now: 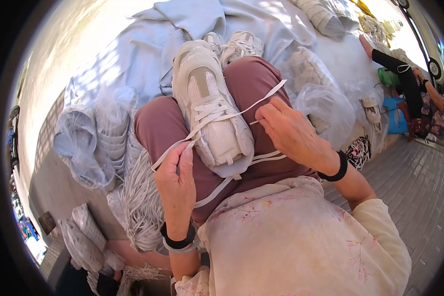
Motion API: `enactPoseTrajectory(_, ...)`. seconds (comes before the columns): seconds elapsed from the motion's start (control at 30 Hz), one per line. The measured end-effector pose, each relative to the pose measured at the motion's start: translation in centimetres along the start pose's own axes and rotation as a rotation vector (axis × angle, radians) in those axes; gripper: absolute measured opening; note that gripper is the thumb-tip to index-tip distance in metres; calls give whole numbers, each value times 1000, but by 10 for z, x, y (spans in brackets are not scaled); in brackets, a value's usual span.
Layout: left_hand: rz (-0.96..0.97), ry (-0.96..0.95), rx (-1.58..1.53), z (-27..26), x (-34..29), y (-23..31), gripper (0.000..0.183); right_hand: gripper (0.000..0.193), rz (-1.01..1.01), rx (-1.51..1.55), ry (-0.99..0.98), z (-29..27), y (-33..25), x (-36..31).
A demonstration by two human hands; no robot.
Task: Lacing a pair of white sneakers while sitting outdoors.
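A beige-white sneaker [202,93] lies across my lap between my knees, its toe pointing away from me. White shoelace [213,112] crosses over its tongue through the lower eyelets. My left hand [176,172] pinches one lace end beside the left of the shoe opening. To the right of the shoe, my right hand [288,126] is closed with thumb and finger on the other lace, whose tip sticks up past the fingers. Both lace ends are drawn out sideways from the shoe. A loose white lace [214,191] lies over my thighs below the heel.
A thick bundle of white laces [142,207] hangs by my left knee. Stacked shoes in clear plastic [84,143] stand at the left, with more bagged shoes [320,93] at the right. Two sneakers [241,47] sit beyond my knees on a pale cloth [133,54]. Another person [404,74] sits at far right.
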State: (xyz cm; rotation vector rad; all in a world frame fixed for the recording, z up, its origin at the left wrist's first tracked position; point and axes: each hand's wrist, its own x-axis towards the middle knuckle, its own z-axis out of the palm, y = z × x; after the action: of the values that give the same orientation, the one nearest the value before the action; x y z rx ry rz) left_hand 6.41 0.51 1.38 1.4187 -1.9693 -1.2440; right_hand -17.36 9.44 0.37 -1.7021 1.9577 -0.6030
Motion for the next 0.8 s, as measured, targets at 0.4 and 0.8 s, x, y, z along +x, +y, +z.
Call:
enactPoseTrajectory(0.4,39,115,161,5,16,7,18,6,-100,290,175,16,-12,26)
enactPoseTrajectory(0.8,-34,-2,-22,-1,23,-6,18,7,-212,-248,-212,-19,-24,46)
